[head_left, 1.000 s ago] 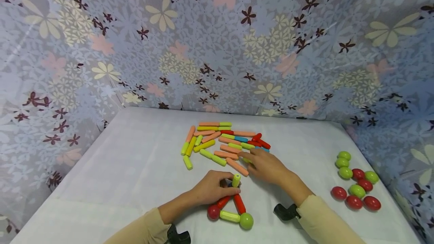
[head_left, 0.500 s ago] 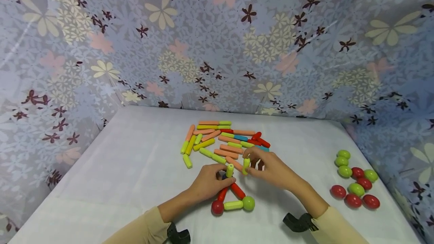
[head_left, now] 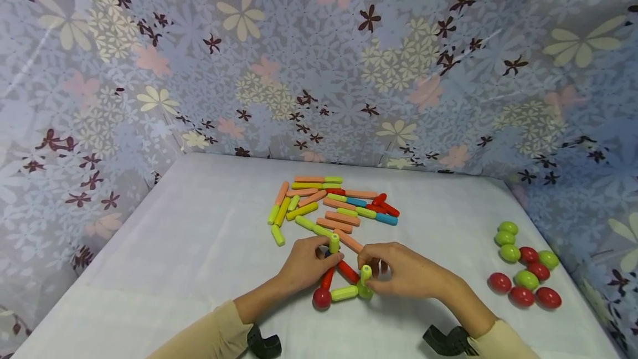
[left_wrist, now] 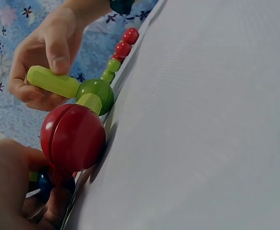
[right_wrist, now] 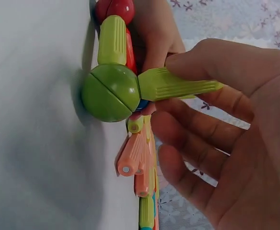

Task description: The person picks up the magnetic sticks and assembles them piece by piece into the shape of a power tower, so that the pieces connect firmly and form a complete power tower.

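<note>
A triangle of toy sticks and balls lies on the white table, with a red ball (head_left: pixel 322 298) and a green ball (right_wrist: pixel 112 93) at its near corners. A light green stick (head_left: pixel 344 293) joins them, and red sticks (head_left: pixel 348 272) run to the far corner. There my left hand (head_left: pixel 304 263) holds a dark blue ball (left_wrist: pixel 46 184), mostly hidden by fingers. Another light green stick (head_left: pixel 334 243) stands upright on that corner. My right hand (head_left: pixel 411 270) pinches a light green stick (right_wrist: pixel 178 85) between thumb and fingers; it stands upright, its lower end against the green ball.
Several loose orange, yellow, green, red and blue sticks (head_left: pixel 339 219) lie beyond the hands. Red and green balls (head_left: pixel 523 278) are grouped at the table's right. A floral cloth (head_left: pixel 319 71) hangs behind the table (head_left: pixel 174 248).
My right hand has taken a light green stick from the pile and brought it nearer, onto the green ball. My left hand has kept its hold while the triangle turned slightly and shifted.
</note>
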### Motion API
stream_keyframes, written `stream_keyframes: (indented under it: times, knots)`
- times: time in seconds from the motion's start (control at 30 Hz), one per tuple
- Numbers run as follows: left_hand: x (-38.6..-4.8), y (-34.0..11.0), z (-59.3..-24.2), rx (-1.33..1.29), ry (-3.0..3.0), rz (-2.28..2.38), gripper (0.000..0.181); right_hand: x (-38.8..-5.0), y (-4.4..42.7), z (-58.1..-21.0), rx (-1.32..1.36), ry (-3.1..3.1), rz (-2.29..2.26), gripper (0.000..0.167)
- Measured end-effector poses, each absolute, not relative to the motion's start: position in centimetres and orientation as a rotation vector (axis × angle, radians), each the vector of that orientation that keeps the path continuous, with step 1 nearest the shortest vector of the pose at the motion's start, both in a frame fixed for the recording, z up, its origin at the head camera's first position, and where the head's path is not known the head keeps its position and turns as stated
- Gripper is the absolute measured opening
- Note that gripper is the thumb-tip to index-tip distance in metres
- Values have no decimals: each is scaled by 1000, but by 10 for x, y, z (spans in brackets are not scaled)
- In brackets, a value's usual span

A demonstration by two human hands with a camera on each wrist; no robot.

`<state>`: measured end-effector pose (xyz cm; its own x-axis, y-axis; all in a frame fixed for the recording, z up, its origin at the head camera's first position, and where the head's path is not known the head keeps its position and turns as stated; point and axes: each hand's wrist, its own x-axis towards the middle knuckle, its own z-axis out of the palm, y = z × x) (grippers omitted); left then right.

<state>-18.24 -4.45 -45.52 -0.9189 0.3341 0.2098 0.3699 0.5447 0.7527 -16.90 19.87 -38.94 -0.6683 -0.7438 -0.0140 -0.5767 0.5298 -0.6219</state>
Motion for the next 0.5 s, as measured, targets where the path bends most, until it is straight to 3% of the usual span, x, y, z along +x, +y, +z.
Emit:
stream_keyframes:
  times: [0.27,0.5]
  knots:
    - [-185,-52,-450,-665,-2781,-1334,18,-177,200,-403,-1074,2480,-816,19]
    - [-199,-71,-443,-958,-2979,-1342,24,-191,211,-406,-979,2598,-826,26]
